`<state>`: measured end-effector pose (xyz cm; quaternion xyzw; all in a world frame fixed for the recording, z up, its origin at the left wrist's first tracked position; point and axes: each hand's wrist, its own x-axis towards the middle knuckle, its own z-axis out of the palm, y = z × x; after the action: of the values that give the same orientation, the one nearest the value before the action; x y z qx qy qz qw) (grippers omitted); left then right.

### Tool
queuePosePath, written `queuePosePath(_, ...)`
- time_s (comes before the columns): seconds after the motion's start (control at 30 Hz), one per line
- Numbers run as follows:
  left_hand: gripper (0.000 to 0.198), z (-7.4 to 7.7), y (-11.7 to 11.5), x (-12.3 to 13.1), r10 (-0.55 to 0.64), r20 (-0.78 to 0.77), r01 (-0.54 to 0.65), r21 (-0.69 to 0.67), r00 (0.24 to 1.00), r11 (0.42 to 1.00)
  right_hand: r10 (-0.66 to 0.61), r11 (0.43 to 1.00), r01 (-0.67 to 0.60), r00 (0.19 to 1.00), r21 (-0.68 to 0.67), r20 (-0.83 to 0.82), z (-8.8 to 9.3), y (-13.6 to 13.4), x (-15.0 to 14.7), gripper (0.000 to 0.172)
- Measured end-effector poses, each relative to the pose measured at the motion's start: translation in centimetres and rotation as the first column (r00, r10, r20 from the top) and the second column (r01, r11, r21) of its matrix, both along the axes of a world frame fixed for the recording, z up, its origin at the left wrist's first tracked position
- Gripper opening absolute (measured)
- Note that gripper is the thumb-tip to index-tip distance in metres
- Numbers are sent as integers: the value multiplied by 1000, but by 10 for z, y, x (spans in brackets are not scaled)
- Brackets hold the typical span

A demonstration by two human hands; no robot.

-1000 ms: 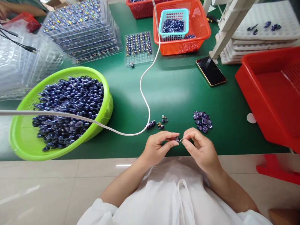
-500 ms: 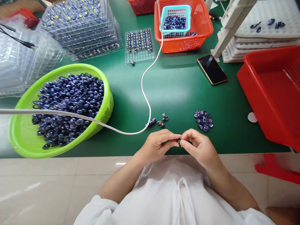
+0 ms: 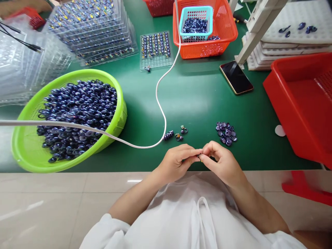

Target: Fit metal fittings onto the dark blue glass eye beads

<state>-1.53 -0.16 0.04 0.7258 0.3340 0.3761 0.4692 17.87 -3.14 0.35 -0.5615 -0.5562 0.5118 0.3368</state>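
My left hand and my right hand meet fingertip to fingertip near the front edge of the green table. Between them they pinch one small dark blue part, mostly hidden by the fingers. Just beyond my hands lie a short row of stacked blue parts and two assembled pieces with metal bits. A small heap of flat purple-blue parts lies to the right of those.
A lime green basket full of blue parts stands at left, a white cable crossing it. Stacked clear trays, a small filled tray, an orange basket holding a teal one, a phone, a red bin.
My fingertips have closed tighter around the small part, which shows less than before. The view has shifted slightly; the things on the table lie as they did.
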Motion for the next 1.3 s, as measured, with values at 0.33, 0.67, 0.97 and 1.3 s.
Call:
queuePosePath(0.33, 25, 6, -7, 15, 364, 68, -208, -716, 929, 666, -33, 991, 25, 998, 128, 57, -4, 5, 0, 9)
queuePosePath(0.67, 15, 6, 1, 19, 426, 97, -209, -760, 900, 615, -13, 889, -40, 993, 456, 114, -10, -11, 9, 21)
queuePosePath(0.97, 9, 7, 1, 24, 409, 87, -221, -730, 908, 647, -83, 779, -97, 963, 619, 256, -13, -9, -11, 31)
queuePosePath(1.3, 8, 5, 4, 26, 301, 61, -160, -738, 952, 655, -104, 787, -100, 951, 608, 290, -19, -7, 11, 39)
